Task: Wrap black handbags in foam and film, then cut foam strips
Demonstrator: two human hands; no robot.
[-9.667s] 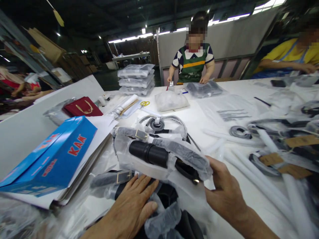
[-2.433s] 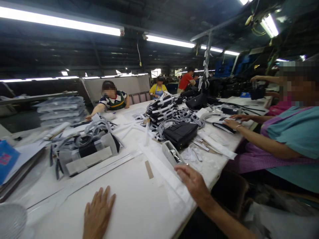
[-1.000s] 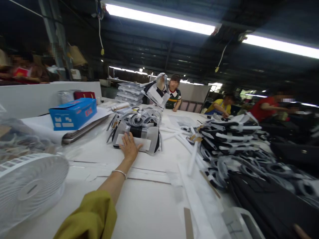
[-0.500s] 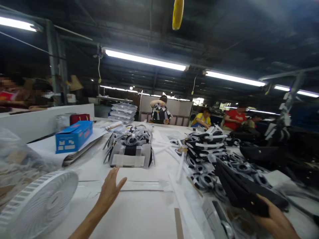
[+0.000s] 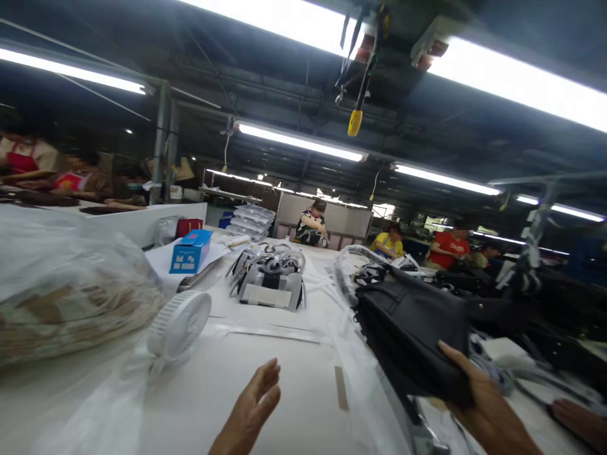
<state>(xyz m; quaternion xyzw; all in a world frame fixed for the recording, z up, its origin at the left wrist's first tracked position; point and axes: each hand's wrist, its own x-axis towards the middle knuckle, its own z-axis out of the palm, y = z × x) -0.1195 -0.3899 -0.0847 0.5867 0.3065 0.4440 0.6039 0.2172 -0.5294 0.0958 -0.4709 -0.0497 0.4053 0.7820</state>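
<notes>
My right hand (image 5: 478, 392) grips a black bag (image 5: 412, 316) by its lower right edge, thumb on top. The bag is tilted in the air over the right side of the white table (image 5: 298, 379), and a wrapped handle (image 5: 345, 272) arches at its far left side. Low in the middle, my left hand (image 5: 253, 401) hovers over the table with nothing in it, its thumb apart from the fingers. Farther back lies a grey and black bundle (image 5: 268, 281) with wrapped loops on top.
A white fan (image 5: 180, 325) and a large clear plastic bag of tan pieces (image 5: 71, 297) stand at left. Behind them is a blue box (image 5: 190, 251). A brown strip (image 5: 340, 387) lies on the table. Several people work beyond, and a yellow handle (image 5: 355, 122) hangs overhead.
The black bag has come up and left in my right hand, showing its broad side. My left hand has moved right and lower in view. The camera view has shifted.
</notes>
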